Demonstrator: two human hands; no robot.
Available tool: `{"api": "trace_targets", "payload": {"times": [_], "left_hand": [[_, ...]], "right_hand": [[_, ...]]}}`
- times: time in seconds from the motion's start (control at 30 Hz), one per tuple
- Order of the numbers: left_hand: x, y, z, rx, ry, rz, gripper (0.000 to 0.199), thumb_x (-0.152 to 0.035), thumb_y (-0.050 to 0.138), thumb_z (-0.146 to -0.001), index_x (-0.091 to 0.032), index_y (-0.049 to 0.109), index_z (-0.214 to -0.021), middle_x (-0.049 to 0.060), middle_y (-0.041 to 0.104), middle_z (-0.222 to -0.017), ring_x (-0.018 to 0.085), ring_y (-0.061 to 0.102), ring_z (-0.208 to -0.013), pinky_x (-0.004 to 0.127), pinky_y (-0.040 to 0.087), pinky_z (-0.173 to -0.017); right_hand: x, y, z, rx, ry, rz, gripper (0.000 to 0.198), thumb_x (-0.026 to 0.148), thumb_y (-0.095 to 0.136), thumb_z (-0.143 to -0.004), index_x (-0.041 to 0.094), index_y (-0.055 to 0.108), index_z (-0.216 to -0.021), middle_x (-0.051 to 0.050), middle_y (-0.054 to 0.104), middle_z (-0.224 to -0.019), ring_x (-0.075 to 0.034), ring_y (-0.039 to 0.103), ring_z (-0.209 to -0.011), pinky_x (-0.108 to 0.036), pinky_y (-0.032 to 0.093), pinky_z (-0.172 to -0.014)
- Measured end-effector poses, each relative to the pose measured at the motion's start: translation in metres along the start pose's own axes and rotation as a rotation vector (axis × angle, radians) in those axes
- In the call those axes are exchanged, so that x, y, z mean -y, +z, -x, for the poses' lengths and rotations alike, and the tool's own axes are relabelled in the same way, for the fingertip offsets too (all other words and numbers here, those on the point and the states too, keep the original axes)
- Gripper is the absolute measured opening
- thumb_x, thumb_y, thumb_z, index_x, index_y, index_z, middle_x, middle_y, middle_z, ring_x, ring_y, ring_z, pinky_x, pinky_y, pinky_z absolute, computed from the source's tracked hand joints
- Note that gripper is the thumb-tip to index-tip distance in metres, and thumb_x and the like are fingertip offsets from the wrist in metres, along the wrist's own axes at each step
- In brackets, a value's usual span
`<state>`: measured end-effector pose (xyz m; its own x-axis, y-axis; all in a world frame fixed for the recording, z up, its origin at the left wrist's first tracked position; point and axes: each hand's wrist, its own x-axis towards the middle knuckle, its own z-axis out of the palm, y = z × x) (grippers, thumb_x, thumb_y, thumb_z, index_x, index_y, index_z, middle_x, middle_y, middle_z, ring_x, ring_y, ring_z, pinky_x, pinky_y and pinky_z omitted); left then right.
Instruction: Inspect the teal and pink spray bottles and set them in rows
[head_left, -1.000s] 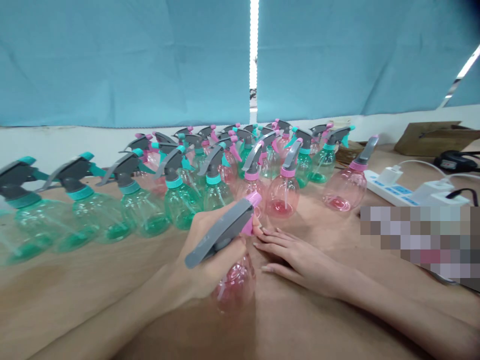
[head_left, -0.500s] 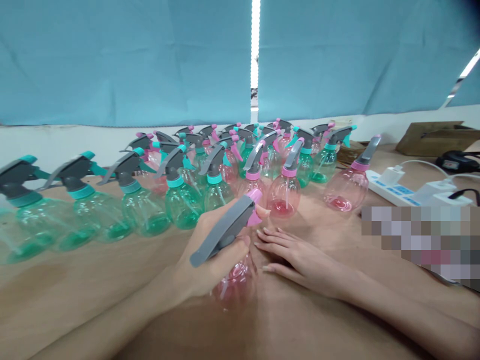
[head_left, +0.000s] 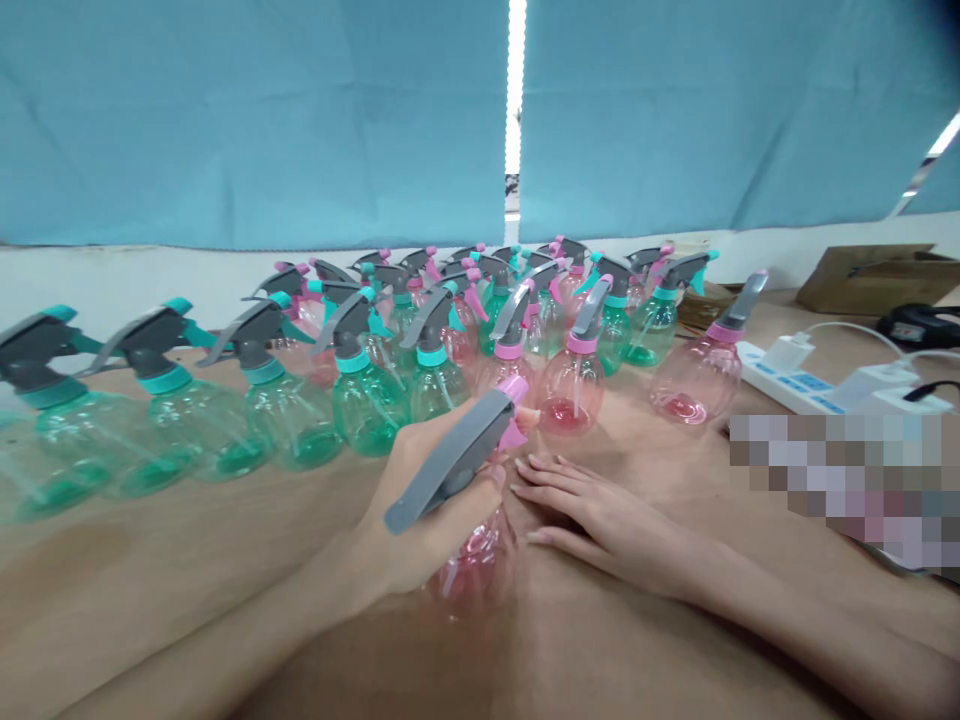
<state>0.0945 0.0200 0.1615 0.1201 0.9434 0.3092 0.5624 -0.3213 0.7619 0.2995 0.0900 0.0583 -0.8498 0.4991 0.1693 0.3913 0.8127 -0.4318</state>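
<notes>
My left hand [head_left: 420,510] is wrapped round the neck of a pink spray bottle [head_left: 480,565] with a grey trigger head and pink nozzle. The bottle stands near the middle of the wooden table, and its collar is hidden by my fingers. Palm down, my right hand [head_left: 592,515] lies flat on the tabletop just right of that bottle, fingers stretched out and holding nothing. Beyond my hands stand a pink spray bottle [head_left: 571,390] and another pink one [head_left: 697,375] farther right. A green spray bottle [head_left: 371,405] stands in the row to the left.
Several more green and pink spray bottles crowd the back of the table. A white power strip [head_left: 787,380] with plugged-in chargers lies at right, near a cardboard box [head_left: 870,275] and a black device [head_left: 919,325]. A blue curtain [head_left: 262,120] hangs behind.
The view has shifted very slightly. My left hand still grips the pink spray bottle, and my right hand still rests flat in the same place.
</notes>
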Motion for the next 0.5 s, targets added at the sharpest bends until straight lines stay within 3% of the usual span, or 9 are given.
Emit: {"api": "trace_targets", "payload": {"times": [0.2,0.33,0.5], "left_hand": [[0.0002,0.0015,0.0002,-0.003,-0.003,0.009,0.013,-0.021,0.046,-0.067,-0.025,0.033,-0.064,-0.006,0.035,-0.059,0.014,0.037,-0.052,0.026,0.031,-0.046],[-0.0014,0.0009,-0.0001,0.017,0.004,0.051,0.004,-0.022,0.045,-0.069,-0.026,0.044,-0.071,-0.006,0.039,-0.061,0.014,0.036,-0.052,0.026,0.032,-0.048],[-0.0068,-0.0015,-0.0021,0.059,-0.009,0.078,0.016,-0.021,0.046,-0.068,-0.027,0.054,-0.081,-0.007,0.042,-0.059,0.014,0.036,-0.051,0.026,0.031,-0.048]], "right_hand": [[0.0001,-0.0001,0.0002,0.008,0.004,-0.005,0.054,0.05,0.045,-0.098,0.019,0.047,-0.143,-0.009,0.045,-0.149,-0.026,0.034,-0.141,-0.048,0.027,-0.117],[0.0009,-0.0004,-0.0001,0.011,0.006,-0.007,0.054,0.049,0.045,-0.098,0.02,0.046,-0.144,-0.01,0.045,-0.149,-0.027,0.034,-0.141,-0.049,0.027,-0.117],[0.001,-0.0013,-0.0004,0.016,0.001,-0.001,0.055,0.049,0.045,-0.098,0.021,0.044,-0.145,-0.009,0.045,-0.149,-0.026,0.034,-0.141,-0.048,0.027,-0.117]]}}
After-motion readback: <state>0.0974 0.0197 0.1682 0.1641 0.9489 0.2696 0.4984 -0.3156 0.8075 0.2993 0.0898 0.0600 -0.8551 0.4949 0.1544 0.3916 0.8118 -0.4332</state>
